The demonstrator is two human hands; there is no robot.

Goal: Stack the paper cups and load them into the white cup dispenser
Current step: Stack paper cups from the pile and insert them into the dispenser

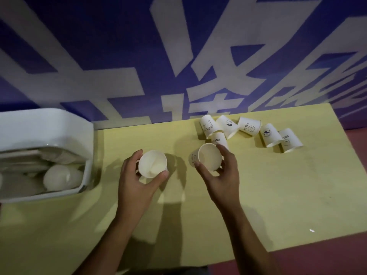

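Nearest us, both forearms rise from six o'clock over the yellow table (278, 195). Our left hand (137, 185) curls round a paper cup (152, 163) whose mouth is turned up toward us, with the thumb on the near rim and the fingers on the far-left side. At its three o'clock, apart from it, our right hand (222, 175) grips a second cup (209, 159). This cup is tilted with its open mouth facing us, and a printed smile shows on its wall. The two cups are not yet nested.

A small white fleck (311, 230) lies on the table at four o'clock.

At nine o'clock stands the white cup dispenser (45, 124), its open compartment toward us. Pale cups (61, 176) lie inside it, too blurred to count.

At one to two o'clock, six loose cups (249, 126) cluster near the table's far edge, narrow ends up, apparently mouth down, printed with "HELLO" and small figures. One of them (219, 138) sits just behind our right fingertips, partly hidden by the second cup — the closest thing crowding that hand.

Behind the table, from ten to two o'clock, hangs a blue banner (119, 46) with huge white characters. A dark red floor (353, 195) shows past the table's right edge, from three to five o'clock.
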